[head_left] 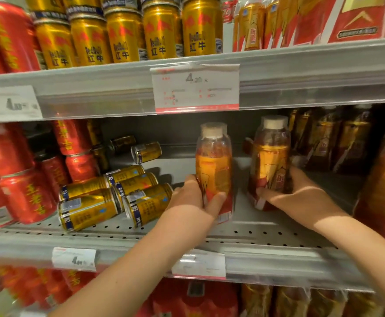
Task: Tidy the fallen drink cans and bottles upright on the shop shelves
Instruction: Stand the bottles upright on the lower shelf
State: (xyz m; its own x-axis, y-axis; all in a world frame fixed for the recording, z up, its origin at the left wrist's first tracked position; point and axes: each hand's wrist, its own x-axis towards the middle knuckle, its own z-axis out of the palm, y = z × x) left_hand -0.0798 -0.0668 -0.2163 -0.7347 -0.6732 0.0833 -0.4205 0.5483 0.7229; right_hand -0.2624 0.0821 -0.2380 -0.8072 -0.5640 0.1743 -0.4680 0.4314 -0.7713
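Observation:
Two clear tea bottles with cream caps stand upright on the middle shelf [267,234]. My left hand [193,197] grips the lower part of the left bottle [213,161]. My right hand [301,191] grips the lower part of the right bottle [270,154]. To the left, several gold energy-drink cans [116,193] lie on their sides in a loose pile. Two more gold cans [145,152] lie toppled further back on the same shelf.
Red cans [22,179] are stacked at the shelf's left end. Upright bottles [337,143] fill the right end. The upper shelf holds upright gold cans [122,35]. A price tag [196,88] hangs on the upper shelf's rail.

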